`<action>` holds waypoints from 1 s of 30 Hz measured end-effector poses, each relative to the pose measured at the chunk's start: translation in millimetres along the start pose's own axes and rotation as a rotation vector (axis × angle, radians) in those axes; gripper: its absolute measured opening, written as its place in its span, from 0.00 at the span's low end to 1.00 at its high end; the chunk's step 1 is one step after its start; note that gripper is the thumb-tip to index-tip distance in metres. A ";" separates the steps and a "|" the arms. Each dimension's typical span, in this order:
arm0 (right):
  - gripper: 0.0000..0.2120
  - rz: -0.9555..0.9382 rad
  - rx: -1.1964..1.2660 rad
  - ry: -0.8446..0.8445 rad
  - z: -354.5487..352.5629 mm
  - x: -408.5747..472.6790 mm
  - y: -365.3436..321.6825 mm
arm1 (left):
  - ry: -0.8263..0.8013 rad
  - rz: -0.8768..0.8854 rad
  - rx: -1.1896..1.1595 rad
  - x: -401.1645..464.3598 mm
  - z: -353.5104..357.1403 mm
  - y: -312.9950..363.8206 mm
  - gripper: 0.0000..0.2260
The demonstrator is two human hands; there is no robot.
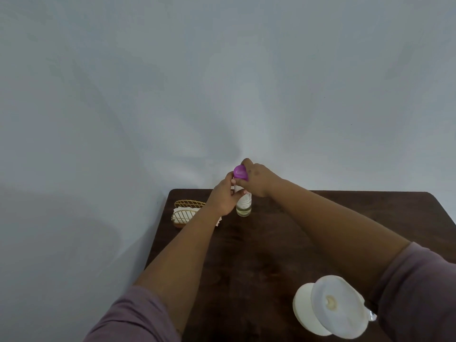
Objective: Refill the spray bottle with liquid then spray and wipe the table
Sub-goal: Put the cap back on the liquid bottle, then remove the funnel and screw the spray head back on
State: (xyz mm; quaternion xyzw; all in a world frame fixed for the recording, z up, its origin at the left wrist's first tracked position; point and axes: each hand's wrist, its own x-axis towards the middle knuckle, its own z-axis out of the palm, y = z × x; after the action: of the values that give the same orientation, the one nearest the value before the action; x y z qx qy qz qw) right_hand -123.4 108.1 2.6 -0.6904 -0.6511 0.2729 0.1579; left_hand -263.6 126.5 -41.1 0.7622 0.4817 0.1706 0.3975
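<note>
Wood table (283, 243), dark and smooth, fills the lower right of the frame. One clear spray bottle (244, 206) stands near its far edge, left hand (222, 198) curled round it, right hand (256, 180) pinching the purple cap (239, 172) lifted above it. One gold wire napkin holder (187, 210) sits left, one white jug (328, 307) lower right.

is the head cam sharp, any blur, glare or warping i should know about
Head view: soft, even light, no glare; faint shadows on the wall. Wide-angle warping bends the table edges and stretches the sleeves. The hands on the bottle and purple cap look small and slightly soft; the white jug nearby is blurry.
</note>
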 end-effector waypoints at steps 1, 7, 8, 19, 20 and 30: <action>0.24 0.008 -0.004 -0.007 -1.0 -0.5 -1.1 | 0.000 -0.002 -0.003 -1.1 -0.6 0.6 0.25; 0.30 0.046 0.068 0.014 1.8 -7.0 -3.9 | -0.024 -0.066 0.013 -8.2 -3.3 9.6 0.34; 0.35 0.048 0.070 0.029 2.5 -9.8 -5.1 | -0.034 -0.083 0.031 -10.2 -4.0 10.7 0.39; 0.41 0.072 -0.199 0.213 -9.8 -60.8 -18.9 | 0.306 -0.147 0.137 -51.5 -8.3 45.2 0.39; 0.41 0.070 -0.197 0.230 -13.0 -69.4 -19.9 | 0.358 -0.144 0.169 -58.7 -5.8 50.5 0.38; 0.32 0.072 0.054 0.336 -41.3 -178.4 0.8 | 0.420 -0.038 -0.068 -145.2 60.7 111.1 0.28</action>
State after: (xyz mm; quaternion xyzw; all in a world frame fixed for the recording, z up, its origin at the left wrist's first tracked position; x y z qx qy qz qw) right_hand -99.3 -62.0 65.8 -0.7448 -0.5828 0.1764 0.2730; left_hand -227.5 -51.1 24.3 0.6868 0.5623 0.3341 0.3170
